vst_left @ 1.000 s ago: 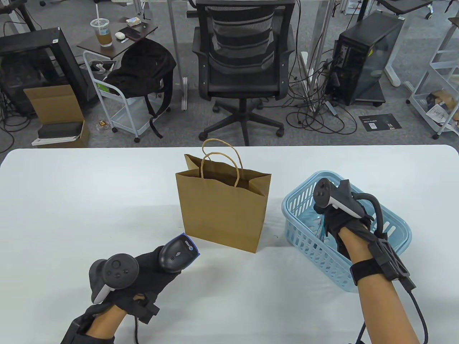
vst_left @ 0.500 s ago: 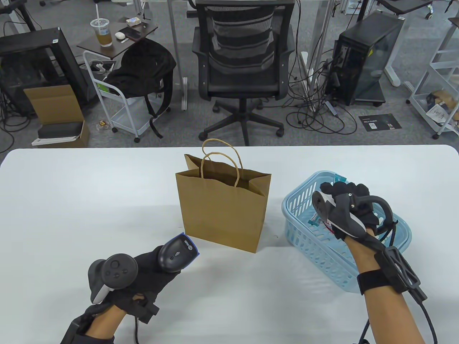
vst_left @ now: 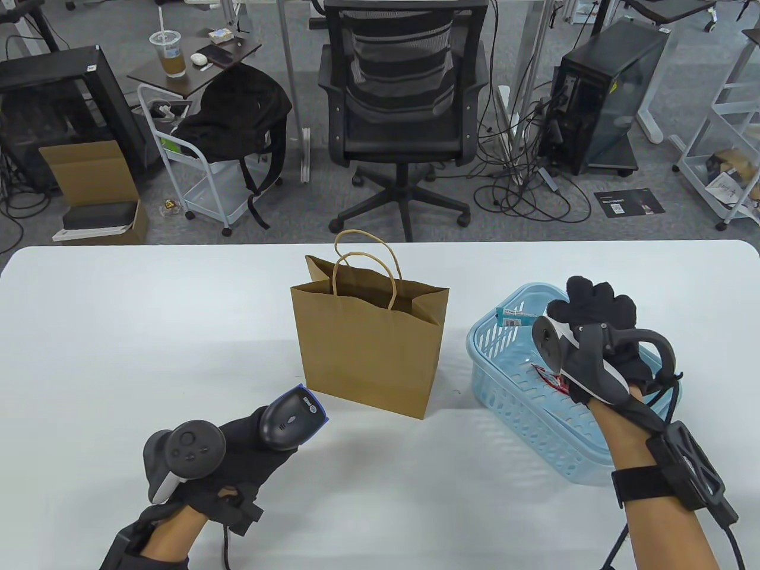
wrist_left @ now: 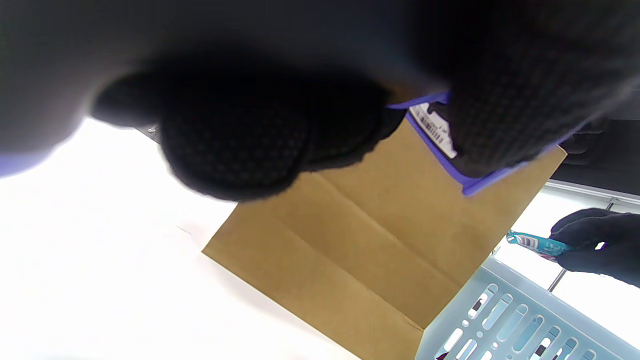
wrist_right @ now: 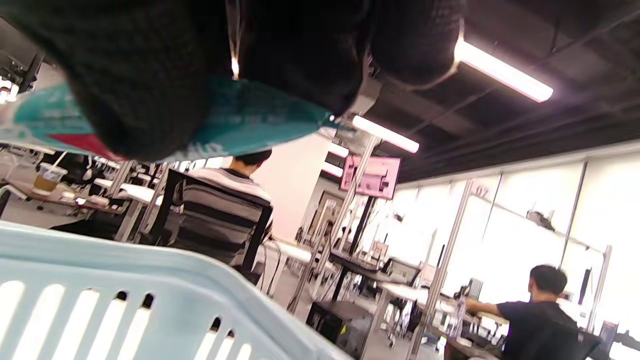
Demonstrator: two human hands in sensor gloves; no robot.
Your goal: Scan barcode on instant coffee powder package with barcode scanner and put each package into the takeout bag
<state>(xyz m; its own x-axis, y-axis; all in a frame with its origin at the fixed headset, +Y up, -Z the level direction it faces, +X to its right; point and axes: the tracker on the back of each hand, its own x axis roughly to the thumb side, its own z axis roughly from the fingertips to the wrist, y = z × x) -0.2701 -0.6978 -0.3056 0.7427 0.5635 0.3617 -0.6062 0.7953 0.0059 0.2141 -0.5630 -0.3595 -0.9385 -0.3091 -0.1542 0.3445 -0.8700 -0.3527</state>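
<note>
Right hand [vst_left: 599, 314] pinching a teal coffee sachet [vst_left: 513, 316] at one end, fingers [wrist_right: 150, 75] curled over the packet, which juts out leftward from the fingertips. Lifted just above the far rim of the light blue basket [vst_left: 522, 409], long axis roughly level and pointing toward the brown paper takeout bag [vst_left: 368, 350]. More sachets, with red and teal print, lying on the basket floor.

Left hand [vst_left: 237, 451] wrapped around the grip of the barcode scanner [vst_left: 294, 418], head tilted up and aimed to the basket side. In the left wrist view, scanner's purple-edged nose [wrist_left: 450, 145] facing the bag's front panel, with the held sachet [wrist_left: 535, 243] off to the side beyond the bag's corner.

Bag standing open and upright left of the basket; scanner in front of the bag's near left corner, well apart from the basket. Sachet thus not yet in the scanner's line: likely needs bringing leftward and nearer, across the front of the bag, barcode face turned to the scanner. Which face carries the barcode: cannot tell. Right hand the nearer one to both sachet and bag mouth.
</note>
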